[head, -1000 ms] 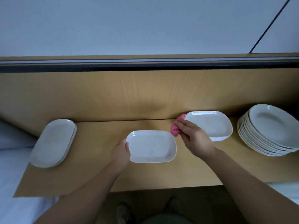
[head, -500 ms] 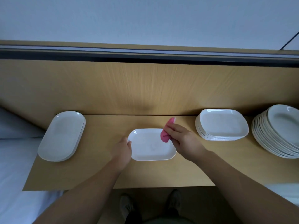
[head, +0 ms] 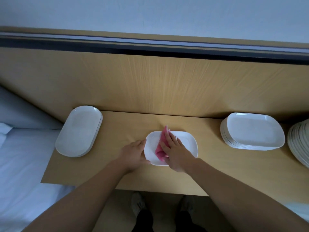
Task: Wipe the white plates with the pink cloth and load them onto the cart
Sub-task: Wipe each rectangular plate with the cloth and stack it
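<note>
On the bench (head: 117, 173): three white stacks and one single plate; no cart in view.
Rectangular stack (head: 252, 133): sits near the back right corner, well apart from both hands.
Oval stack (head: 78, 131): lies beside the left edge.
Round stack (head: 299, 141): crowds the right edge, cut off by the frame.
Plate being wiped (head: 185, 144): rests flat mid-bench, between the oval and rectangular stacks.
Left hand (head: 133, 153): clasps the plate's left rim, steadying.
Right hand (head: 175, 153): presses flat-fingered on the cloth, not clenched round it.
Pink cloth (head: 161, 144): folded, pinned on the plate's left half, one corner poking past the back rim.
Risk: likely a skid toward the front edge, from a hard stroke against a slack rim hold; possibly an unwiped right half, from too short a sweep.
</note>
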Action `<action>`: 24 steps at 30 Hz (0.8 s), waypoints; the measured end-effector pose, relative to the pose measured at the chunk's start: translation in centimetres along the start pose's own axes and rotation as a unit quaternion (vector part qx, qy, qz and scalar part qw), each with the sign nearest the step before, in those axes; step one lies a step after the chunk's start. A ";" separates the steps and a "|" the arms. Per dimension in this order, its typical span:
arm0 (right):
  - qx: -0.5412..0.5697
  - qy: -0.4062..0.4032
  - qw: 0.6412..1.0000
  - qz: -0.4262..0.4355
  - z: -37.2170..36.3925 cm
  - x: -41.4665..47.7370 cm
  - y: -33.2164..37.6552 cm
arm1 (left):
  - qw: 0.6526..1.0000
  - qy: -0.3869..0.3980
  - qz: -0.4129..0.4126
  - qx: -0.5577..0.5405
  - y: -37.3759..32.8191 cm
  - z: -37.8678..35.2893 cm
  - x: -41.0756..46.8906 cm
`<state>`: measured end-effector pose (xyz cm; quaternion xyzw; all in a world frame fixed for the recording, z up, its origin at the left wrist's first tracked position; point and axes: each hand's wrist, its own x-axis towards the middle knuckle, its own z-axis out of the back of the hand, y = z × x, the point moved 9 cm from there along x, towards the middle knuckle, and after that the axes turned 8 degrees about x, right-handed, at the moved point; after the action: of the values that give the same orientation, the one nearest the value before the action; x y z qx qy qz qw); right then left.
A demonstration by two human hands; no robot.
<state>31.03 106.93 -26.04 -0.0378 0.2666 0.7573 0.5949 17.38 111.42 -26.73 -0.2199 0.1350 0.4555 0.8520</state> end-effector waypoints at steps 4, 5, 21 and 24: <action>0.027 -0.028 0.999 -0.018 0.2 0.9 0.8 | 1.000 -0.008 -0.007 0.014 0.0 -0.1 0.4; 0.020 -0.025 0.999 -0.018 0.2 1.1 1.0 | 1.000 -0.014 -0.011 0.013 -0.1 -0.1 0.5; 0.143 0.087 0.984 0.055 -1.3 1.0 4.0 | 0.998 -0.023 0.003 0.059 -0.3 1.2 -0.1; 0.145 0.089 0.982 0.079 -0.9 0.6 4.2 | 0.995 -0.004 0.001 0.102 -0.5 1.4 -0.2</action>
<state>26.74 106.42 -25.58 0.0026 0.4274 0.7492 0.5060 17.76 111.75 -25.35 -0.1300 0.1776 0.4415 0.8699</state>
